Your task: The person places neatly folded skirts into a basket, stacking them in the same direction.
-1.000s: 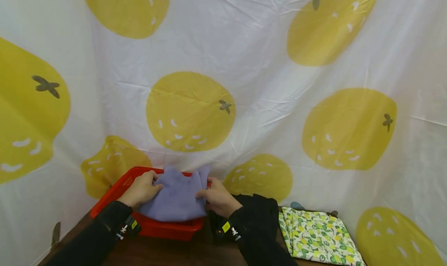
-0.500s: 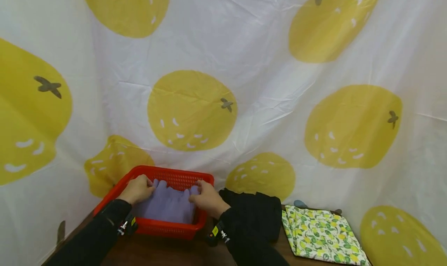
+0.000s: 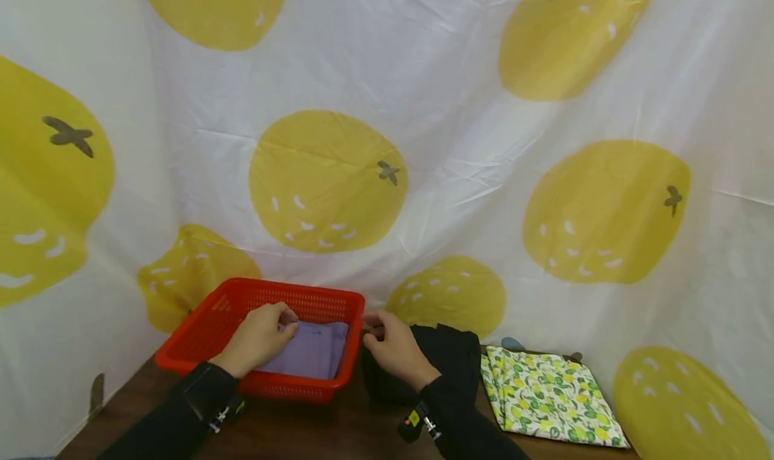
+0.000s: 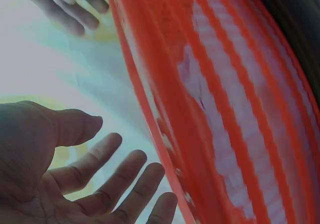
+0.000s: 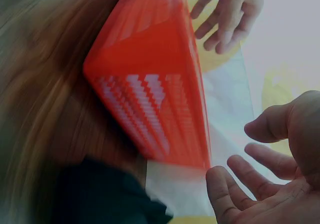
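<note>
Biggest thing in our view is the white curtain with yellow fruit prints (image 3: 423, 144), hung all around as a backdrop, so it walls off everything behind the work area. Below that is the dark wooden counter (image 3: 314, 433), which carries everything else.

On the counter sits the red mesh basket (image 3: 199, 332), pushed back close to the curtain. Inside it lies the folded purple cloth (image 3: 320, 349), flat on the bottom and toward the right end, which looks like a neat way to stack it so it fits within the walls. Just right of the basket there's a black garment (image 3: 450, 356) in a loose heap, and further right a folded leaf-print cloth (image 3: 550, 396) lying flat near the counter's edge, well apart from the basket.

Now our hands. Our left hand (image 3: 256, 339) is down inside the basket with its fingertips resting on the purple cloth's left edge; the left wrist view shows the fingers (image 4: 120, 184) spread and relaxed, gripping nothing. Our right hand (image 3: 393, 346) hovers just outside the basket's right rim, over the black garment. In the right wrist view its fingers (image 5: 235, 191) are loosely apart, and it holds nothing either.
</note>
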Demonstrator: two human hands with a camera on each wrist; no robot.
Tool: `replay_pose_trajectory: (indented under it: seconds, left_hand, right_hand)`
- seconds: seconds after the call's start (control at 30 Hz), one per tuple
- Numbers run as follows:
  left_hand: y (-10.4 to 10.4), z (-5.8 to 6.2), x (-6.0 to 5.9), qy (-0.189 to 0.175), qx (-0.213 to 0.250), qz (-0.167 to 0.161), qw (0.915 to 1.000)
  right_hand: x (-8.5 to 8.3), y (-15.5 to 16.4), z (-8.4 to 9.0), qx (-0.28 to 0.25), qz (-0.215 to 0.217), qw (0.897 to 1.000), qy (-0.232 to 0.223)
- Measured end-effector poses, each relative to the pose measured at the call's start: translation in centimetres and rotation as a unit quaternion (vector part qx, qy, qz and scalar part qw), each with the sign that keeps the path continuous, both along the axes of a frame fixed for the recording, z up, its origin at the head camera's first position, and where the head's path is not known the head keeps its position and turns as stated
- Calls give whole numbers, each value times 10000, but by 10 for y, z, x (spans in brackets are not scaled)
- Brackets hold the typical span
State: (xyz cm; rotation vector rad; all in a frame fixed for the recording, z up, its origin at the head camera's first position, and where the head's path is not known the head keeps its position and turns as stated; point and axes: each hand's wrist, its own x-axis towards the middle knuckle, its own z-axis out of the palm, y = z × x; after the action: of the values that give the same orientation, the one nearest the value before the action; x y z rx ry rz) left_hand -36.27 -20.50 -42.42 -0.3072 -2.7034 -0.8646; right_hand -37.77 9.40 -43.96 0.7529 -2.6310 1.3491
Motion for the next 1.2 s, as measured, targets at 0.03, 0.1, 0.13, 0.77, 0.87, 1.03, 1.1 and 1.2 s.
replay_pose_trajectory:
  seconds: [0.03,0.1,0.13,0.77,0.87,1.03,1.1,1.2]
  left_hand:
    - [8,0,3,37,-8,-73,10000]
    - [24,-2,9,97,-6,-231,9997]
    - [31,-3,12,116,1,-303,9995]
    - [152,-23,50,385,-9,-1847,9820]
    - [167,-33,49,11,-142,-2006,9796]
    - [186,-53,38,-659,-470,-1819,9800]
    - [191,-61,33,-852,-619,-1644,9808]
    - [194,-69,29,-1047,-803,-1476,9802]
  right_hand:
    - [1,7,-2,81,3,10000,52]
    - [4,20,-5,231,-29,9996,152]
    - [6,27,-6,292,-43,9993,210]
    - [16,117,-38,1378,-1069,9846,145]
    - [15,126,-44,1651,-1110,9800,80]
    - [12,141,-55,1939,-875,9771,-77]
    - [8,146,-61,2113,-724,9747,-74]
    - [6,150,-65,2179,-573,9742,-131]
